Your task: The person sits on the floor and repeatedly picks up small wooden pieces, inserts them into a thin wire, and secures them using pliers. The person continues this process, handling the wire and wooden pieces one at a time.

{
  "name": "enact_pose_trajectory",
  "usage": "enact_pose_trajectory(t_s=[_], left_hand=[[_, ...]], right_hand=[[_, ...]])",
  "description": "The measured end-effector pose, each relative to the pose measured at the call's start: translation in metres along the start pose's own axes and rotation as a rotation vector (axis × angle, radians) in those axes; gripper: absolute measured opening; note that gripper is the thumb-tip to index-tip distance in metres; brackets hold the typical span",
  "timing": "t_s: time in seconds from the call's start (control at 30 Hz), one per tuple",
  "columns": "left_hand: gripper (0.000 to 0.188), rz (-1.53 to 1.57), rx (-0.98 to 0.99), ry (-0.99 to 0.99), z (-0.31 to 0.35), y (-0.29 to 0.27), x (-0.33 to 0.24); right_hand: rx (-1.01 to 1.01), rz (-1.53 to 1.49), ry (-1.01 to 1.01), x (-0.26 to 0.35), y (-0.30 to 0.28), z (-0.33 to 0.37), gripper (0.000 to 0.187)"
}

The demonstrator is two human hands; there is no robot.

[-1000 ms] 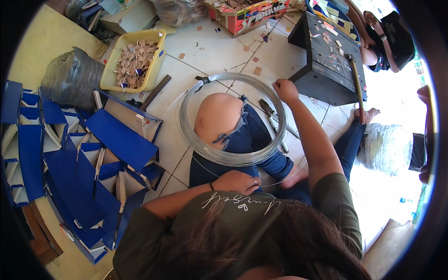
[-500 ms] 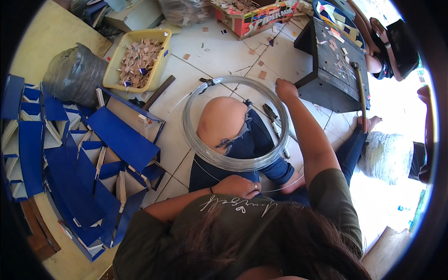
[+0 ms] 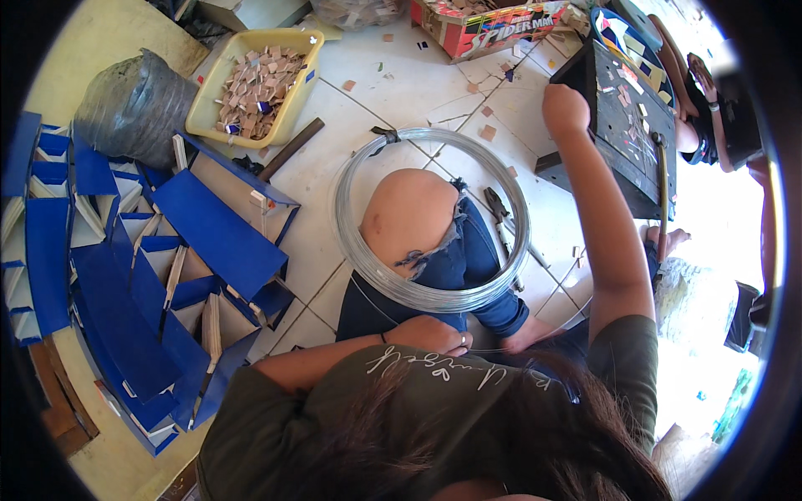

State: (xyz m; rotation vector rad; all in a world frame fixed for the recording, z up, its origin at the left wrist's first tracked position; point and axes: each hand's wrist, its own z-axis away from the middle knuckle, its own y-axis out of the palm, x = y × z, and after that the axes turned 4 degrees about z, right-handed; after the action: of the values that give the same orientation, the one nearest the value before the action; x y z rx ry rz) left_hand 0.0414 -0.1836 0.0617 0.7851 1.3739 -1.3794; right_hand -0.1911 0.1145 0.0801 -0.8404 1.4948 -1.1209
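Note:
A large coil of silvery wire (image 3: 489, 296) lies around my raised knee and over my thigh, tied with a dark strip at its far side. Low against my body, my left hand (image 3: 430, 336) is closed on a loose length of that wire, which runs on toward the right. My right arm reaches far forward. Its hand (image 3: 566, 110) is a fist beside the near corner of a black box-like stand (image 3: 614, 125); what it holds, if anything, is hidden. Pliers (image 3: 498, 207) with a dark head lie on the tiles, partly seen through the coil.
On the left are many blue box files (image 3: 219, 242) and a wrapped grey bundle (image 3: 136, 108). A yellow tub (image 3: 298, 108) holds small brown squares; a dark bar (image 3: 291, 149) lies beside it. A printed red carton (image 3: 451, 37) stands at the back. Another person (image 3: 727, 108) sits far right.
My right hand has moved forward and to the right, from near the coil's edge to beside the stand. My left hand stays low by my body. The view has shifted slightly.

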Motion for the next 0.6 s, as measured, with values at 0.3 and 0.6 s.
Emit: enact_pose_trajectory(t_s=[0.3, 0.6], left_hand=[[0.011, -0.058, -0.03, 0.011, 0.001, 0.005, -0.001], [0.011, -0.139, -0.12, 0.156, 0.015, 0.007, -0.007]], right_hand=[[-0.135, 0.157, 0.069, -0.068, -0.065, 0.004, 0.02], [-0.292, -0.024, -0.032, -0.156, -0.155, 0.063, 0.018]])
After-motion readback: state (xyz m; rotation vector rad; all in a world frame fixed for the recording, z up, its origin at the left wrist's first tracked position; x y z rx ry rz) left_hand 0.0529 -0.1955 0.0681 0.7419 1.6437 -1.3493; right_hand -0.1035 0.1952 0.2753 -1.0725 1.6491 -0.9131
